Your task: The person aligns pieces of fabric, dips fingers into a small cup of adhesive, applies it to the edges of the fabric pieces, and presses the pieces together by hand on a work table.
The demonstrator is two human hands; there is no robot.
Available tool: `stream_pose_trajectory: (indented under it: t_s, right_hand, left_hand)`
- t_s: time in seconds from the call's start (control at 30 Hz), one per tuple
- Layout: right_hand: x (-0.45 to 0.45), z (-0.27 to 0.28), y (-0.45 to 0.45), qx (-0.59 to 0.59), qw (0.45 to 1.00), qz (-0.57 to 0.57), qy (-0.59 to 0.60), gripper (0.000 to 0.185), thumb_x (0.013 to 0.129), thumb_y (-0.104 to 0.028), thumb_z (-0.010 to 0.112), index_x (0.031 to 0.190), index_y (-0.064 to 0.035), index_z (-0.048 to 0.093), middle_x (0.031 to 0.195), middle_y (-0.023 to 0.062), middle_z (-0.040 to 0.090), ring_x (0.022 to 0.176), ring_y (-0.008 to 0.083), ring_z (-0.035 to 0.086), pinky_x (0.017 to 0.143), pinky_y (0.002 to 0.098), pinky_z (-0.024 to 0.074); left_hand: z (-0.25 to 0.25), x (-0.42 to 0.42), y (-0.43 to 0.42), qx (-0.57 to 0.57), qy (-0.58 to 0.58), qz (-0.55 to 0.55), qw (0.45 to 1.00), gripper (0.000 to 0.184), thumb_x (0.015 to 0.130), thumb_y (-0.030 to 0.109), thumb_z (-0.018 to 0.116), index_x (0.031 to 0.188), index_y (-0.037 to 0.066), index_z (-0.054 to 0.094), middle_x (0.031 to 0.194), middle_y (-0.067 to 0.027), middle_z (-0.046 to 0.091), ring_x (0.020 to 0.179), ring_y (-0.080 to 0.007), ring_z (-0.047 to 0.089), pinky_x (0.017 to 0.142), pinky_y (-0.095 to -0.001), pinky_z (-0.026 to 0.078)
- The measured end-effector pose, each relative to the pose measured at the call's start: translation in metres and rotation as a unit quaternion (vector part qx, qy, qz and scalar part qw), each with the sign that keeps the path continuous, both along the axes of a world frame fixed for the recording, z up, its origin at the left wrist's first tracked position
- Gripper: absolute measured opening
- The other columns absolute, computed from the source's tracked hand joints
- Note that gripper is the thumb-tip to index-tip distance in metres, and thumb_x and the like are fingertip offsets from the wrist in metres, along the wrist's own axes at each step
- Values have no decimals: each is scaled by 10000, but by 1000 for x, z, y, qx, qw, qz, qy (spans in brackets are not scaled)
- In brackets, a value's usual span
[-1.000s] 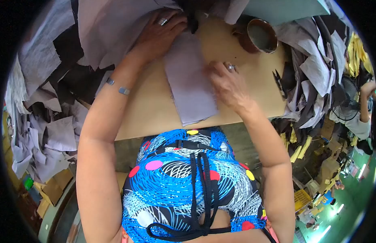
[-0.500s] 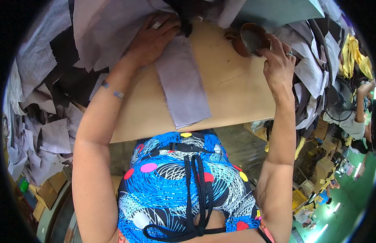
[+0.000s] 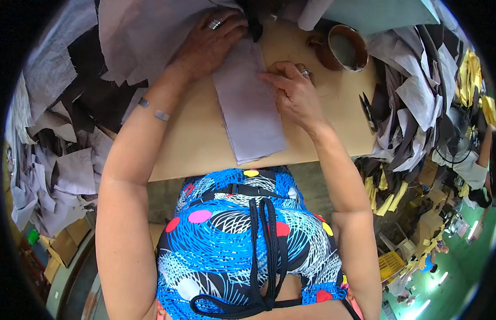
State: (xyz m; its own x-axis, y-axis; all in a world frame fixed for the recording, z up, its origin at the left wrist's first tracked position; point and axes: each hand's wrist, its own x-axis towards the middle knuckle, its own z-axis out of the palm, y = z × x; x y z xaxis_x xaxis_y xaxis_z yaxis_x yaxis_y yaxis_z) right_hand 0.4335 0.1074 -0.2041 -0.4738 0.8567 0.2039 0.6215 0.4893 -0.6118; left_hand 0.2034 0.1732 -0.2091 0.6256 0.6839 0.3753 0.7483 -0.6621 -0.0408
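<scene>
A long greyish-purple fabric strip lies on the tan tabletop, its lower end near the table's front edge. My left hand rests flat over the strip's upper left part, fingers spread a little, a ring showing. My right hand is at the strip's right edge, index finger reaching onto the fabric and the other fingers curled; whether anything is between them is hidden. Above my right hand stands a brown cup with greyish contents. Larger fabric lies beyond my left hand.
Black snips lie at the table's right edge. Fabric piles stand on the left and right. A fan and part of another person show at the far right, above a yellow crate.
My right hand went from the strip's edge to the cup's rim, then came back left to the strip. My left hand has stayed on the fabric.
</scene>
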Motion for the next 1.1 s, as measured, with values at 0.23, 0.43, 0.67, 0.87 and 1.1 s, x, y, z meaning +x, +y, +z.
stream_pose_trajectory:
  t_s: [0.23, 0.43, 0.67, 0.87, 1.1]
  right_hand:
    - [39, 10, -56, -30, 994, 99, -30, 302, 704, -9, 550, 930, -160, 682, 1003, 66, 571, 849, 304, 521, 771, 409, 411]
    - [24, 12, -32, -42, 998, 23, 32, 307, 703, -17, 560, 954, -155, 672, 982, 67, 562, 849, 288, 523, 756, 383, 407]
    - [53, 14, -63, 18, 990, 119, -73, 303, 694, -35, 570, 976, -111, 652, 935, 71, 564, 827, 268, 539, 743, 372, 411]
    - [48, 19, -68, 34, 992, 114, -48, 285, 705, -86, 571, 976, -111, 656, 889, 50, 561, 790, 227, 527, 683, 360, 409]
    - [50, 15, -97, 147, 965, 116, -184, 323, 717, -111, 550, 1026, -121, 640, 918, 33, 547, 742, 193, 486, 706, 342, 379]
  left_hand:
    - [7, 0, -1, -72, 22, 7, 997, 342, 795, 151, 477, 1123, 91, 555, 1262, -75, 472, 1237, -260, 352, 1038, -470, 248]
    - [8, 3, -1, -70, 34, 13, 997, 344, 782, 137, 478, 1114, 88, 555, 1256, -71, 477, 1237, -249, 353, 1035, -455, 254]
    - [-3, 2, 2, -47, 34, 18, 998, 349, 777, 151, 488, 1113, 88, 556, 1258, -70, 479, 1239, -250, 353, 1036, -459, 251]
    - [-9, -1, 4, -52, 25, 12, 998, 339, 794, 148, 461, 1111, 80, 559, 1260, -83, 475, 1242, -261, 347, 1044, -461, 238]
    - [5, 2, 2, -80, 18, 5, 997, 329, 804, 141, 442, 1102, 70, 561, 1256, -101, 467, 1234, -272, 351, 1048, -452, 238]
